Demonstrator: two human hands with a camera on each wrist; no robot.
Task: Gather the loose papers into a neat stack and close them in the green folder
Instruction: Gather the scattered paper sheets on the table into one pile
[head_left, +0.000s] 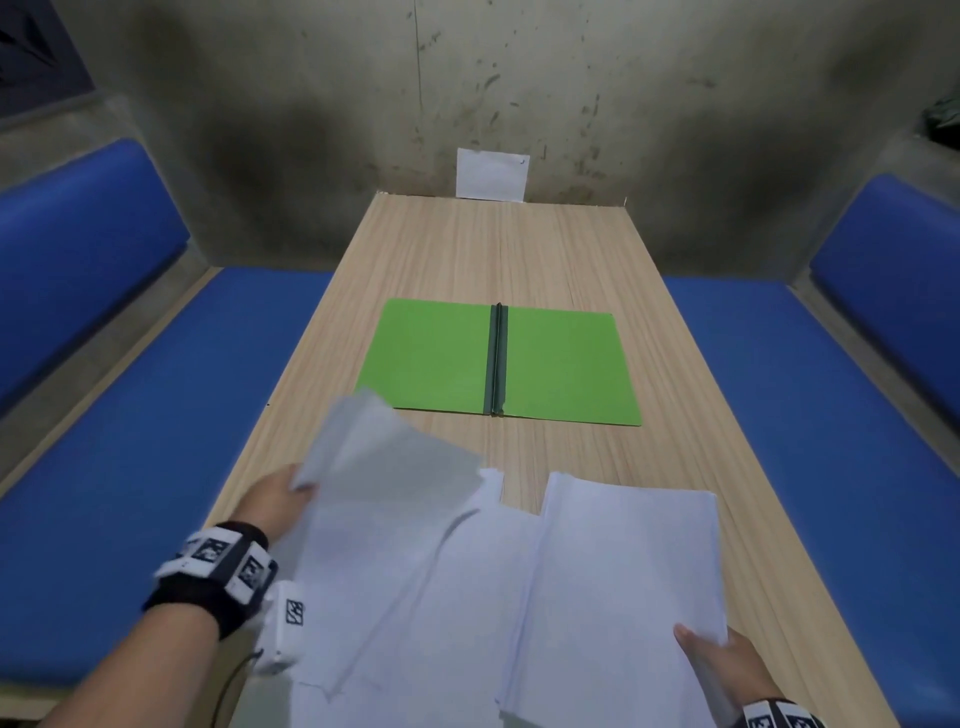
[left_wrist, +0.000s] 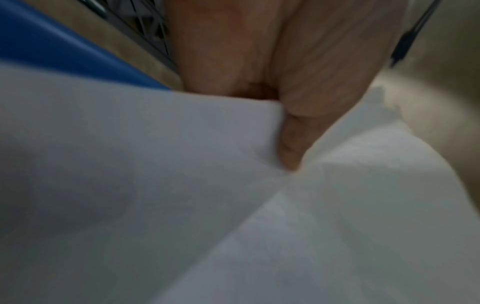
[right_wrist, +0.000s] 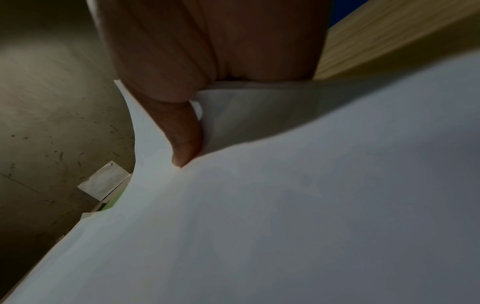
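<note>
The green folder (head_left: 498, 361) lies open and flat in the middle of the wooden table (head_left: 467, 249), dark spine up the centre. Near me, my left hand (head_left: 283, 496) pinches several loose white sheets (head_left: 395, 519) by their left edge, lifted and fanned unevenly; in the left wrist view the thumb (left_wrist: 291, 144) presses on top of the paper (left_wrist: 155, 185). My right hand (head_left: 711, 654) pinches a tidier bundle of papers (head_left: 623, 571) at its near right corner; in the right wrist view the thumb (right_wrist: 184, 139) lies on the bundle (right_wrist: 311, 205). The two lots overlap.
Blue padded benches (head_left: 130, 441) (head_left: 841, 415) run along both sides of the table. A stained concrete wall (head_left: 519, 78) closes the far end, with a small white sheet (head_left: 491, 174) propped against it. Bare table surface lies beyond the folder.
</note>
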